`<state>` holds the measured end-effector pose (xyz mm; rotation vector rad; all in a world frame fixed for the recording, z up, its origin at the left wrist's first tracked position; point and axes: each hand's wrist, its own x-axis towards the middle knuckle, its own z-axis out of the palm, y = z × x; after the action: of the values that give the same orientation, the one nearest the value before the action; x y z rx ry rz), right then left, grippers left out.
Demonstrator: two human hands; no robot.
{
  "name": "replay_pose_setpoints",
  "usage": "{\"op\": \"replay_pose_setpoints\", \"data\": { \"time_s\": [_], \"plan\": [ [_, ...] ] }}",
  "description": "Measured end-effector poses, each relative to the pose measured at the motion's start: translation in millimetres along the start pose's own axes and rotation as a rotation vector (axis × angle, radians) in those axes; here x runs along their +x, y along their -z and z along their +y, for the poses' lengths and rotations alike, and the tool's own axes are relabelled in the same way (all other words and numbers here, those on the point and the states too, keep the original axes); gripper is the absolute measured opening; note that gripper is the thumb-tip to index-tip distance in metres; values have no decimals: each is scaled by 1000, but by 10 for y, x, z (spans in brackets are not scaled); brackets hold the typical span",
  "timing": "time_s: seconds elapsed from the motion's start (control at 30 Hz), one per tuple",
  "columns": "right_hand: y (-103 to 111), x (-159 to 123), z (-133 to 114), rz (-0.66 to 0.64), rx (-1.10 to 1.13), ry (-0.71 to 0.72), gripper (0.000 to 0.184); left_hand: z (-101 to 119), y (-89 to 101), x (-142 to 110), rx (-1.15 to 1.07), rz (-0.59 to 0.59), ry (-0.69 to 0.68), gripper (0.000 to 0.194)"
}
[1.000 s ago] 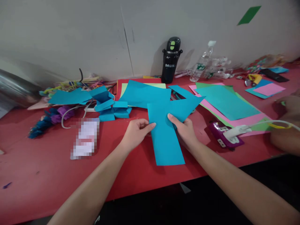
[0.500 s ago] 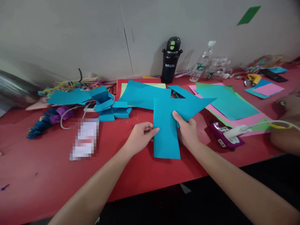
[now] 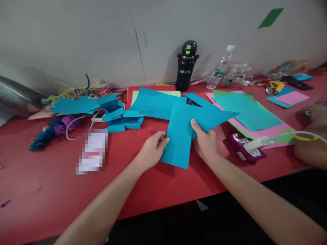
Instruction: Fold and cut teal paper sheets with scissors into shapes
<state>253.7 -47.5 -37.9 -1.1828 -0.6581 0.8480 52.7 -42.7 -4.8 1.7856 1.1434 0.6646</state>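
Between my hands, above the red table (image 3: 143, 190), is a folded sheet of blue paper (image 3: 180, 136). One part hangs down toward me and a pointed flap reaches out to the right. My left hand (image 3: 153, 148) pinches its left edge between thumb and fingers. My right hand (image 3: 204, 141) grips it at the inner corner, thumb on top and the other fingers partly hidden behind. Behind it lies a flat blue sheet (image 3: 155, 103). Cut and folded blue paper pieces (image 3: 122, 119) sit to the left.
A black bottle (image 3: 187, 68) and a clear plastic bottle (image 3: 221, 69) stand by the wall. Right of my hands are stacked coloured sheets (image 3: 252, 114) and a purple power strip (image 3: 236, 144) with a white plug. Another person's arm (image 3: 310, 143) rests at the right edge.
The held blue paper has turned clockwise: its lower end has swung left and its pointed flap has dipped slightly to the right. Both hands keep their hold.
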Motion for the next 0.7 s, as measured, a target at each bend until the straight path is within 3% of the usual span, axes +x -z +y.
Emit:
{"op": "replay_pose_setpoints", "data": {
  "time_s": [0.1,0.3,0.4,0.5,0.6,0.7],
  "plan": [
    [-12,3,-4,3,33,-2,46,-13,25,-6,61,-61,28,26],
    [-27,-31,-134,33,-12,-26,50,47,135,-1,225,87,24,34],
    [-55,-97,-235,-1,-13,-13,57,51,219,2,268,98,3,32],
    [-76,-147,-311,31,-104,-84,52,9,310,2,247,79,-17,26],
    [-40,-68,-334,34,-65,-42,42,-60,432,15,257,105,3,18],
    [89,157,-389,-138,98,-69,35,-110,617,31,296,164,42,18]
  ]
}}
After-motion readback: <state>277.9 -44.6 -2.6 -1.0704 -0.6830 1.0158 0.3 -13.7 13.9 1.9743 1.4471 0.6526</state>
